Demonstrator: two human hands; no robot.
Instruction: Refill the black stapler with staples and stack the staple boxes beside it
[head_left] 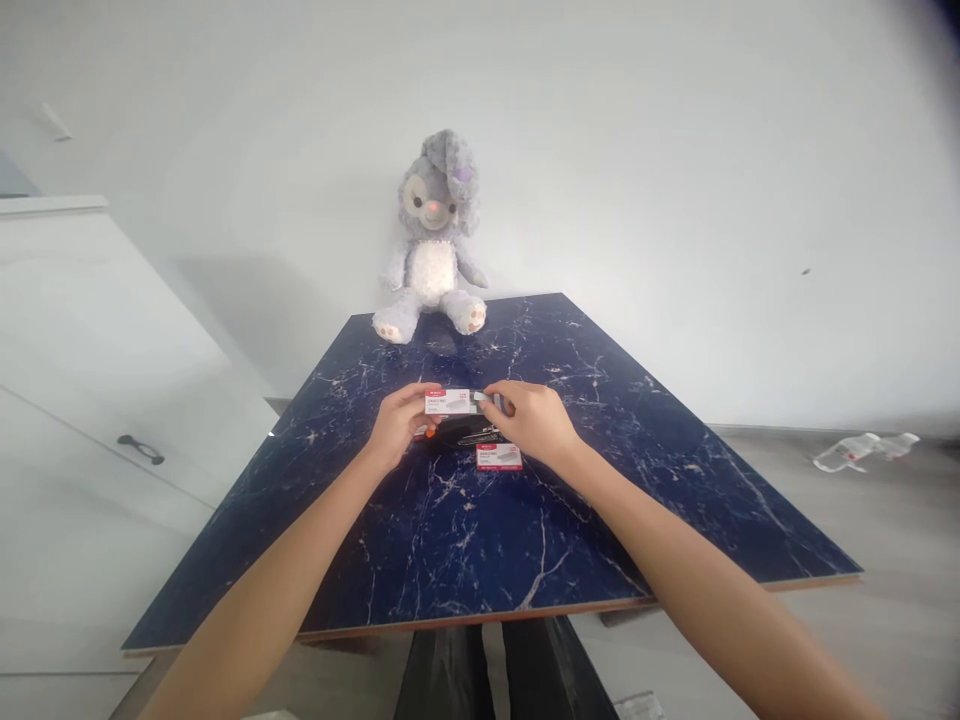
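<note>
My left hand [397, 424] is closed on the left end of a small red-and-white staple box [448, 402], held above the table with its printed front toward me. At the box's right end, my right hand [531, 418] pinches a small pale piece, perhaps the end flap; it is too small to tell. A second staple box [499, 457] of the same look lies on the table below my right hand. Between the boxes is a dark object [454, 436], partly hidden, that looks like a black stapler, with a bit of orange near my left fingers.
A grey plush rabbit [433, 268] sits at the far edge of the blue marbled table [450, 560], against the white wall. To the left stands a white cabinet [82, 430] with a dark handle. Clear plastic packaging [855, 450] lies on the floor at right.
</note>
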